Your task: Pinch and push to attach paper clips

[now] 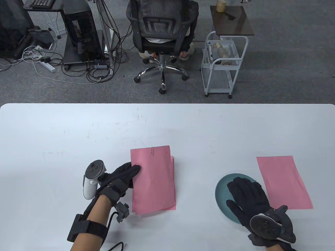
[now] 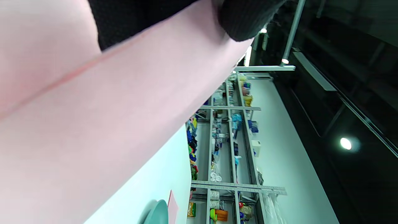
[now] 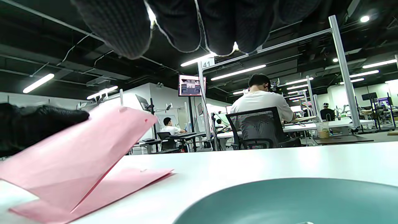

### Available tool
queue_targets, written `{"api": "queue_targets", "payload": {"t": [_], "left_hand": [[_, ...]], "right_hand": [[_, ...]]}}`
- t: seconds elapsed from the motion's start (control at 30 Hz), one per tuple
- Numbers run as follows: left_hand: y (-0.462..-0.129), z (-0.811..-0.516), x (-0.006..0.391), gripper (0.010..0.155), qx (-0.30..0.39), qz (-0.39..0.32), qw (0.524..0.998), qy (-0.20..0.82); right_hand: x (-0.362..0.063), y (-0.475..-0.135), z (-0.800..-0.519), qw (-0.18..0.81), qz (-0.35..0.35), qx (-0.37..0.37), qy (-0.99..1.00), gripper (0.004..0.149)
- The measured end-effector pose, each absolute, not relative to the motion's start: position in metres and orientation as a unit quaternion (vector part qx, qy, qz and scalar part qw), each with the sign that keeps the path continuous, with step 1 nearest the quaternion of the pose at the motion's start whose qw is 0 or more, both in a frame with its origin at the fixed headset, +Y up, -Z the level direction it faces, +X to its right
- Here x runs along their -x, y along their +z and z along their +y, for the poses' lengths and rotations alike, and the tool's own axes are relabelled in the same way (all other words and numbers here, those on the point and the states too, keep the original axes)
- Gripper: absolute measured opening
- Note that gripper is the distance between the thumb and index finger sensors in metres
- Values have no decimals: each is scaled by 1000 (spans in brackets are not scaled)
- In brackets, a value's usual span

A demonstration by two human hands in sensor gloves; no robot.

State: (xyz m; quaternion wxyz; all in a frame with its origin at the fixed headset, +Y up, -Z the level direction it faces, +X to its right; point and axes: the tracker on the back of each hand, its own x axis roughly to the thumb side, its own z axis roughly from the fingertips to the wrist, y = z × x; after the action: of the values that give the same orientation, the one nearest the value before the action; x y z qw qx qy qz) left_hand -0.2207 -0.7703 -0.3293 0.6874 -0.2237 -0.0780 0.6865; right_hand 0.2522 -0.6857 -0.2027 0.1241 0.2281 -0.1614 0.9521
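Note:
A stack of pink paper (image 1: pixel 153 180) lies at the table's middle, with a silver paper clip (image 1: pixel 152 150) on its far edge. My left hand (image 1: pixel 133 171) grips the stack's left edge. In the right wrist view the upper sheets (image 3: pixel 77 155) are lifted at that side, and a lower sheet (image 3: pixel 136 179) lies flat. The paper fills the left wrist view (image 2: pixel 93 124) under my fingertips (image 2: pixel 242 21). My right hand (image 1: pixel 242 190) hovers spread over a teal plate (image 1: pixel 222 190), and its fingers (image 3: pixel 124 28) hold nothing. What lies in the plate is hidden.
A single pink sheet (image 1: pixel 284 183) lies to the right of the plate. The white table (image 1: pixel 167 125) stretches bare behind. Beyond its far edge are an office chair (image 1: pixel 162 34) and a white trolley (image 1: pixel 222 65).

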Motion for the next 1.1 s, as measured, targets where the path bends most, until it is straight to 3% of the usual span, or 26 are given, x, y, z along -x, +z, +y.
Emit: {"api": "queue_targets", "payload": {"t": [0.27,0.43,1.1], "left_hand": [[-352,-801,225,45,275,-17,649,709],[-362,-806,218,46,307,-3,669,677],[-365,-808,218,55,321,38,718,616]], "right_hand": [[-259,-207,-685,145,-161,-217,952,61],[-261,-208,-684,153,-161,-212,952,62],[-262,-209,-684,160,-151,-220,950,61]]}}
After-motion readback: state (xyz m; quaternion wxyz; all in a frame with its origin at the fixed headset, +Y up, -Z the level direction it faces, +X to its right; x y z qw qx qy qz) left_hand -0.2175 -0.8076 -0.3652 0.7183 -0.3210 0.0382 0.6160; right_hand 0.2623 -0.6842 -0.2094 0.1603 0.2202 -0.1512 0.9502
